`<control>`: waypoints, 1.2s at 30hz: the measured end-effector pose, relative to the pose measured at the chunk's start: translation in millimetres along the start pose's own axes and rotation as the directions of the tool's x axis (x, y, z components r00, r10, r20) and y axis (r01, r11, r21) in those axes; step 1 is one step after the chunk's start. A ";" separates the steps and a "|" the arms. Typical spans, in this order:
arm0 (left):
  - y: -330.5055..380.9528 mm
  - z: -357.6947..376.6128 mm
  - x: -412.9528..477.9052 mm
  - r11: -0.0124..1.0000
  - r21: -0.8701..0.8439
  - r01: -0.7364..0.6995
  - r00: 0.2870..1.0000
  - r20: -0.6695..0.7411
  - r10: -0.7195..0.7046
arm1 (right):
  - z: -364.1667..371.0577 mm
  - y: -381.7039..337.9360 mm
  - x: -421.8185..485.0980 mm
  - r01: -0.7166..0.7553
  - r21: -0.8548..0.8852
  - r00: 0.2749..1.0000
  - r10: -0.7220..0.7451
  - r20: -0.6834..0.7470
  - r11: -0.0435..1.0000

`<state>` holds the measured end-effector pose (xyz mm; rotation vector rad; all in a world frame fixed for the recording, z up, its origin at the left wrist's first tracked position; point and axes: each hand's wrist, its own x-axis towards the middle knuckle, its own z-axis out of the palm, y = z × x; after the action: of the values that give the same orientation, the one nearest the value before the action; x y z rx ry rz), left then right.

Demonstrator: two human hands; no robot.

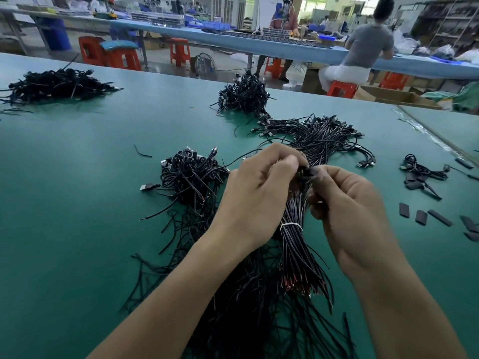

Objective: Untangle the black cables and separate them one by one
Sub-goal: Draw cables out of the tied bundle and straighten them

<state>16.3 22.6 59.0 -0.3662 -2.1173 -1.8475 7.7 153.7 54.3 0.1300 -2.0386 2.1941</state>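
A long bundle of black cables (295, 252) lies on the green table (77, 190), tied by a white band (291, 226) near its middle. Its USB plug ends fan out at the far side (324, 133), and bare red-tipped ends point toward me. My left hand (256, 195) and my right hand (347, 203) meet just above the band. Both pinch a small black piece on the bundle at the fingertips. What exactly is pinched is hidden by the fingers.
A tangled pile of black cables (191, 177) sits left of my hands. Other piles lie at far left (57, 85) and far centre (245, 95). Short black tube pieces (421, 216) and a small cable knot (422, 172) lie at right. People sit at a far bench.
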 end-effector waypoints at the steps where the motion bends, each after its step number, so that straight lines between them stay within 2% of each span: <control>1: -0.4 -0.4 0.3 1.000 0.000 -0.016 1.000 -0.016 0.016 | 1.6 0.7 -0.5 0.013 -0.026 1.000 -0.013 0.013 1.000; 4: -3.9 -2.9 2.4 0.997 -0.019 -0.070 0.997 -0.044 0.069 | 4.3 1.8 -1.6 0.003 -0.057 0.999 -0.001 0.034 0.998; 7: -6.9 -4.5 2.5 0.997 0.002 -0.073 0.996 -0.046 0.073 | 1.0 -0.2 -0.6 -0.083 0.001 0.996 0.083 0.034 0.997; 10: -8.6 -2.2 0.9 0.984 0.130 -0.121 0.990 -0.057 0.129 | -3.7 -2.4 0.6 -0.149 0.087 0.988 0.146 0.041 0.985; 14: -12.3 -0.1 -1.6 0.918 0.283 -0.277 0.957 0.000 0.289 | -4.0 -2.0 2.0 -0.180 0.124 0.984 0.176 0.038 0.976; 19: -19.5 4.3 -5.3 0.827 0.444 -0.344 0.931 0.048 0.362 | -6.1 -2.7 2.7 -0.086 0.076 0.996 0.086 -0.006 0.993; 25: -19.0 7.3 -6.3 0.882 0.394 -0.260 0.965 0.103 0.239 | -10.4 -3.0 2.7 0.084 -0.068 0.996 -0.082 0.034 0.994; 29: -25.8 3.7 -1.3 0.947 0.299 -0.117 0.989 0.118 0.085 | -7.1 -1.7 0.7 0.207 -0.160 0.977 -0.197 0.076 0.965; 32: -26.4 1.8 -0.3 0.966 0.252 -0.054 0.997 0.060 0.040 | -4.1 2.4 0.3 0.233 -0.206 0.970 -0.213 0.113 0.950; 36: -24.9 -1.4 1.2 0.993 0.006 0.118 0.992 0.040 -0.118 | -2.3 4.5 -0.1 0.220 -0.195 0.966 -0.187 0.176 0.956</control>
<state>5.7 17.8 37.0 -0.2850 -2.2131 -1.9151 7.2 155.7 49.6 0.4798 -2.2143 1.8829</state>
